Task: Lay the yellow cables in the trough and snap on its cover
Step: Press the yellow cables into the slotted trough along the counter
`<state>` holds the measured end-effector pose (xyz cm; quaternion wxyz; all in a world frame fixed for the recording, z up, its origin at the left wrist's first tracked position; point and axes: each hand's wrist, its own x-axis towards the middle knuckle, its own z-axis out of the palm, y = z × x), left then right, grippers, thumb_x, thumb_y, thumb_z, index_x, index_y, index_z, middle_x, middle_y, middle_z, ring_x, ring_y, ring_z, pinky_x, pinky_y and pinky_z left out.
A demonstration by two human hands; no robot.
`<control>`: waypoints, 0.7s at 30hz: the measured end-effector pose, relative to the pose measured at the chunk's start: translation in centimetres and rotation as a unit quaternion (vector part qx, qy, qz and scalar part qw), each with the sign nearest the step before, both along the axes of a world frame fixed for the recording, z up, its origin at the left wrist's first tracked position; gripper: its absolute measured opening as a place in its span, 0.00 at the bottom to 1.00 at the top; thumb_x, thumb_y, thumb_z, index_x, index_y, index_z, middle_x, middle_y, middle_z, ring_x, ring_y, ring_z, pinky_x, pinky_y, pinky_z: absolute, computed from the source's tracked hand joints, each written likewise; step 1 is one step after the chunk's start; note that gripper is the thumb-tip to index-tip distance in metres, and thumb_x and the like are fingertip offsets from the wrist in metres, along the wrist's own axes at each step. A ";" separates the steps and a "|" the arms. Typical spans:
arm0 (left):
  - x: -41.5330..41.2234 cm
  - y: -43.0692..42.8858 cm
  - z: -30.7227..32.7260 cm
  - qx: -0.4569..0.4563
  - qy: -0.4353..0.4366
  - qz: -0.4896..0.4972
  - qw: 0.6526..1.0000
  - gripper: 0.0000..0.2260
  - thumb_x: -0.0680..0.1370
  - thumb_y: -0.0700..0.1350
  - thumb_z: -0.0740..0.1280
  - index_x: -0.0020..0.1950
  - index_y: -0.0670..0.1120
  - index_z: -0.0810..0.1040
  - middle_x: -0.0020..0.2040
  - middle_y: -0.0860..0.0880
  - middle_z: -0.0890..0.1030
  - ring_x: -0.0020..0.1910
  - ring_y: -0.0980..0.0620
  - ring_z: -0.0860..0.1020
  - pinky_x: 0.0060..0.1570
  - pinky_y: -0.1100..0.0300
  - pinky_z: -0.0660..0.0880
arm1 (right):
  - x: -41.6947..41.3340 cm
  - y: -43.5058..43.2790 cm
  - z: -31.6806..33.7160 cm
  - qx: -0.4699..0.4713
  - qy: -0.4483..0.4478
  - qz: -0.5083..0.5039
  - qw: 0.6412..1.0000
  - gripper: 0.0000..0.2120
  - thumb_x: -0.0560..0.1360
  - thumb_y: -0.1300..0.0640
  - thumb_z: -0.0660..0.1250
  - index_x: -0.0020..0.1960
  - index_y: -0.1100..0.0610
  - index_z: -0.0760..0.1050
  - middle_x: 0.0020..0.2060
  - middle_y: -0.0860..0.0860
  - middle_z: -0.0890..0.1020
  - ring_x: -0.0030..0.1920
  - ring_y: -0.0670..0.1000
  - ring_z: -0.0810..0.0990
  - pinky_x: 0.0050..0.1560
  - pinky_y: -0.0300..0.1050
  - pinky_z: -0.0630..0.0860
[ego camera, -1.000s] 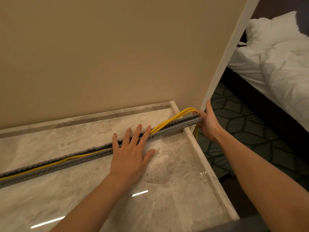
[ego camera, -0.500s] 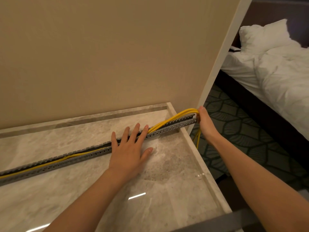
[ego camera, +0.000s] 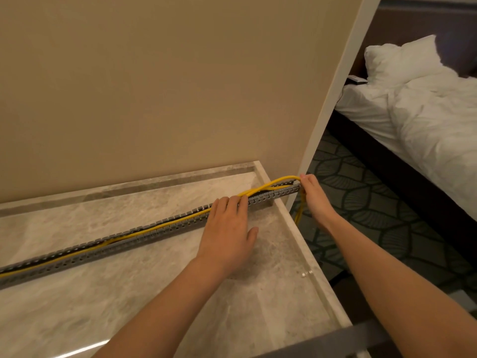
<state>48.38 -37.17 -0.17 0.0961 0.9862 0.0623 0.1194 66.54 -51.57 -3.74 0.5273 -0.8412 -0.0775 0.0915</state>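
Your left hand (ego camera: 227, 228) rests on the marble tabletop (ego camera: 154, 293), its fingers hooked over the near wall of the grey slotted trough (ego camera: 77, 257). Your right hand (ego camera: 313, 196) grips the yellow cables (ego camera: 281, 179) at the trough's right end, which juts past the tabletop's raised edge.

Draw the cables gently taut with the right hand and lower them. Press them down between the walls with the left, working rightward.

Along the left stretch the cables lie inside the trough. Near the right end they arch above its walls, then hang down over the end. No cover is in view.
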 end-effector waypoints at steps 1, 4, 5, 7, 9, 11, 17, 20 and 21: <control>0.1 -0.1 0.0 -0.009 -0.001 0.001 1.000 0.24 0.78 0.53 0.58 0.70 0.44 0.60 0.65 0.47 0.66 0.63 0.47 0.64 0.67 0.54 0.62 | 0.0 0.0 0.1 0.010 0.003 -0.002 1.000 0.15 0.80 0.46 0.52 0.37 0.50 0.64 0.34 0.48 0.67 0.37 0.47 0.66 0.39 0.43 0.63; 0.1 -0.2 0.0 -0.021 -0.001 0.003 1.000 0.26 0.78 0.52 0.60 0.71 0.43 0.58 0.67 0.45 0.62 0.63 0.46 0.64 0.65 0.55 0.64 | 0.1 -0.3 0.5 0.038 0.013 -0.004 0.999 0.14 0.79 0.47 0.56 0.37 0.51 0.68 0.34 0.48 0.69 0.36 0.46 0.68 0.39 0.41 0.65; 0.1 -0.1 0.1 -0.018 0.001 0.002 1.000 0.26 0.78 0.51 0.60 0.72 0.43 0.57 0.67 0.45 0.63 0.62 0.46 0.64 0.65 0.54 0.64 | 0.2 -0.3 0.5 0.042 0.016 0.000 0.999 0.14 0.78 0.45 0.57 0.37 0.51 0.69 0.35 0.48 0.70 0.37 0.46 0.68 0.40 0.40 0.66; 0.2 -0.1 0.1 0.005 0.008 0.002 1.000 0.25 0.78 0.52 0.59 0.71 0.42 0.59 0.65 0.45 0.65 0.61 0.46 0.65 0.64 0.54 0.64 | 0.2 -0.4 0.5 0.045 0.020 0.008 0.999 0.15 0.76 0.43 0.59 0.39 0.53 0.71 0.36 0.48 0.71 0.38 0.46 0.70 0.40 0.40 0.67; 0.2 -0.1 0.0 0.035 0.020 0.003 0.999 0.24 0.78 0.53 0.58 0.70 0.41 0.60 0.64 0.45 0.67 0.60 0.46 0.65 0.64 0.54 0.65 | 0.1 -0.4 0.4 0.042 0.020 0.011 0.999 0.20 0.75 0.41 0.60 0.45 0.58 0.74 0.38 0.50 0.73 0.38 0.46 0.71 0.40 0.39 0.67; 0.3 -0.1 -0.1 0.044 0.027 0.004 0.999 0.24 0.78 0.53 0.57 0.69 0.42 0.61 0.65 0.45 0.67 0.60 0.46 0.65 0.64 0.54 0.64 | 0.1 -0.5 0.3 0.032 0.018 0.013 0.999 0.24 0.74 0.40 0.61 0.50 0.62 0.74 0.40 0.51 0.74 0.39 0.46 0.72 0.40 0.39 0.68; 0.3 0.0 -0.3 0.036 0.020 0.009 0.999 0.24 0.77 0.55 0.58 0.69 0.43 0.61 0.65 0.46 0.67 0.61 0.46 0.65 0.65 0.54 0.63 | -0.5 -0.5 0.9 -0.019 -0.155 -0.008 0.988 0.14 0.73 0.48 0.67 0.50 0.58 0.74 0.46 0.52 0.74 0.49 0.50 0.72 0.49 0.41 0.69; 0.2 -0.1 -0.4 0.036 0.022 0.009 0.999 0.25 0.76 0.55 0.58 0.69 0.42 0.61 0.66 0.45 0.66 0.62 0.46 0.65 0.66 0.53 0.62 | -2.4 0.2 2.2 -0.075 -0.375 0.068 0.922 0.11 0.74 0.55 0.67 0.55 0.57 0.76 0.50 0.54 0.75 0.53 0.48 0.71 0.53 0.37 0.65; 0.2 -0.1 -0.4 0.039 0.023 0.008 0.999 0.26 0.76 0.55 0.58 0.70 0.42 0.61 0.66 0.45 0.66 0.62 0.45 0.65 0.66 0.53 0.62 | -3.1 0.4 2.5 -0.101 -0.424 0.118 0.892 0.13 0.74 0.56 0.67 0.57 0.58 0.76 0.52 0.55 0.77 0.54 0.49 0.72 0.55 0.38 0.66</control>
